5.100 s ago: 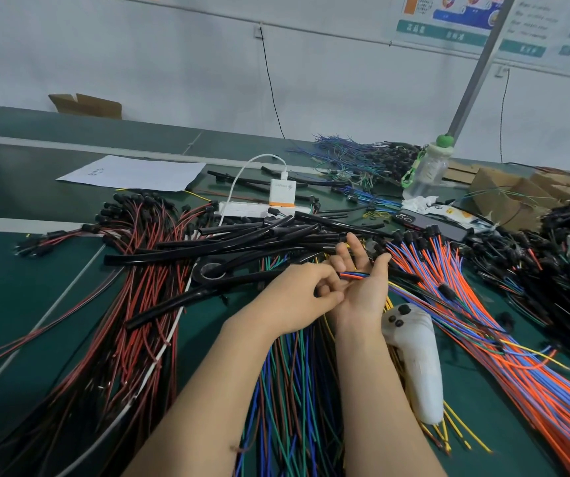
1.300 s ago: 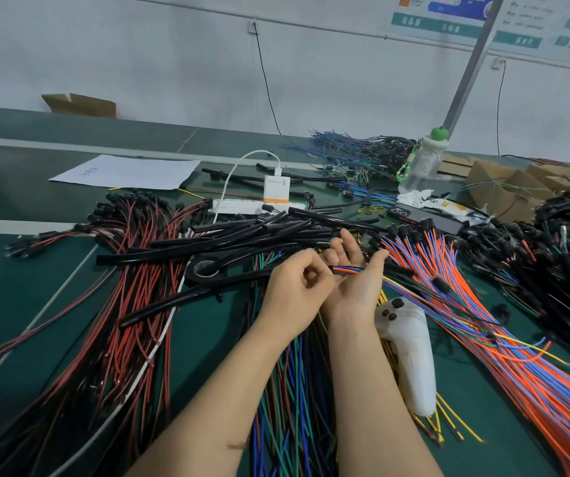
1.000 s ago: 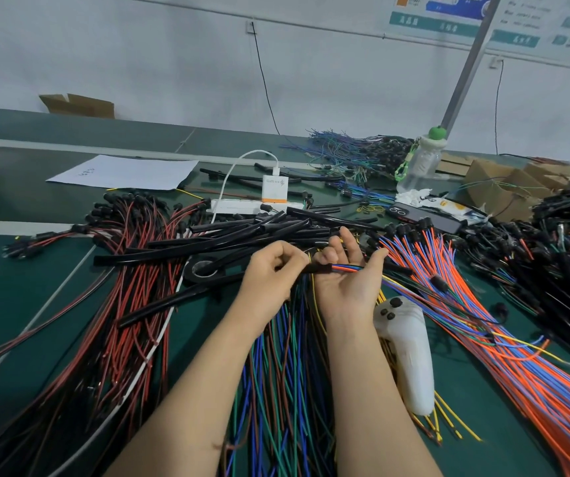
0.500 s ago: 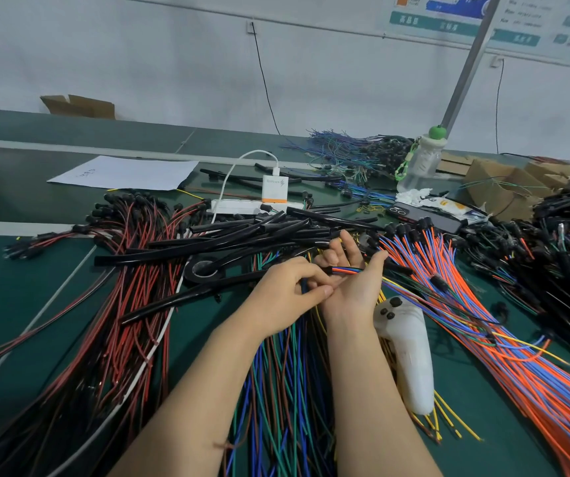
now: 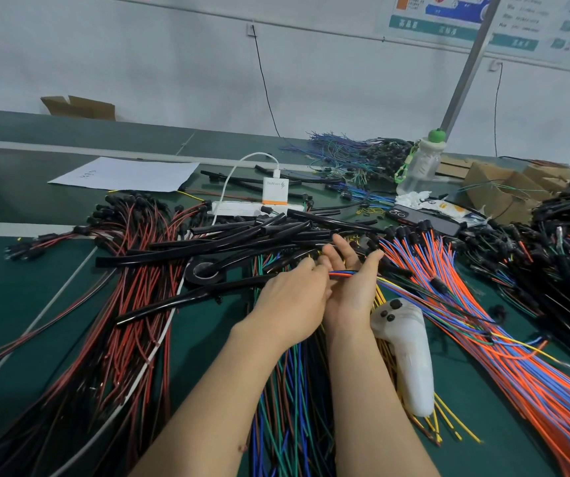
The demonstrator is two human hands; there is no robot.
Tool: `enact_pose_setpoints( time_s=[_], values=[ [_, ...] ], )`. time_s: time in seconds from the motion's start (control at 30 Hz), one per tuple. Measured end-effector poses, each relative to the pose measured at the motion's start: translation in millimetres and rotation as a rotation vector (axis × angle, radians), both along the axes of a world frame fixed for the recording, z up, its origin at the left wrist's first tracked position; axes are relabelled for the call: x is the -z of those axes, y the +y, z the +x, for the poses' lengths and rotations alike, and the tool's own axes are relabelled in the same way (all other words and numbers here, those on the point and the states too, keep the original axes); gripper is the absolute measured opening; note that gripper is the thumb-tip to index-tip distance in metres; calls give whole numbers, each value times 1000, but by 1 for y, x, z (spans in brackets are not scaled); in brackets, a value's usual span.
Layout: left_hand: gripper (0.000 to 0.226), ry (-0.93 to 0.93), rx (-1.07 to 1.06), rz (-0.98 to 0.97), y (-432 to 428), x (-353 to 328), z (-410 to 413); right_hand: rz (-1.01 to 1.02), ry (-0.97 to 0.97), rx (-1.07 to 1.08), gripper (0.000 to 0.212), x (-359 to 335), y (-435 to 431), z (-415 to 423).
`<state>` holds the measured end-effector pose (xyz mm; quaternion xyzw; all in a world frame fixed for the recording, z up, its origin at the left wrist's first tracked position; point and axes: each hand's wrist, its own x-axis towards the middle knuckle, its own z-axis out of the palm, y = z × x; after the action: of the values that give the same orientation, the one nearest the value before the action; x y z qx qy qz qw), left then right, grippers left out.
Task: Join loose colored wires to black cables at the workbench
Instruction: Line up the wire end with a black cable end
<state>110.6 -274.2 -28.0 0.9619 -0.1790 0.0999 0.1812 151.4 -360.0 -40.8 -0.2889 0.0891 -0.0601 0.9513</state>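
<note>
Few thin orange-blue wires (image 5: 343, 273), across right hand (image 5: 352, 294), left hand (image 5: 294, 297) pinching

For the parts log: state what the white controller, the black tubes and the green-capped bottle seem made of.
White controller: probably hard plastic, matte, slightly cloudy; moulded rounded shape, black buttons. Black tubes: likely flexible PVC or rubber, glossy; highlights run along their curved lengths. Green-capped bottle: clear plastic, probably; wall see-through, cap opaque.

A few orange and blue wires (image 5: 342, 273) lie across my right grip (image 5: 349, 290). Long black cables (image 5: 242, 235) lie piled flat on the counter (image 5: 18, 287) just behind.
</note>
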Motion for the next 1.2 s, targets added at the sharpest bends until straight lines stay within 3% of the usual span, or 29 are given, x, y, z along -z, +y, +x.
enact_pose_setpoints(
  time_s=[0.2,0.33,0.43,0.67,0.97,1.2],
  values=[
    [28,75,19,10,0,1,-3,-2,7,3,69,-1,0,-1],
    [22,128,43,-162,5,-2,-4,60,-1,13,69,-2,0,-2],
    [11,67,16,-220,11,-7,-1,109,-8,9,69,-5,2,-1],
    [16,-29,-33,22,4,-15,1,-6,-9,4,70,-1,2,0],
    [25,-23,-110,291,-15,-29,12,-91,12,-15,69,0,0,1],
    [30,12,-38,387,-13,-26,17,-104,5,-14,70,2,1,2]
  ],
)
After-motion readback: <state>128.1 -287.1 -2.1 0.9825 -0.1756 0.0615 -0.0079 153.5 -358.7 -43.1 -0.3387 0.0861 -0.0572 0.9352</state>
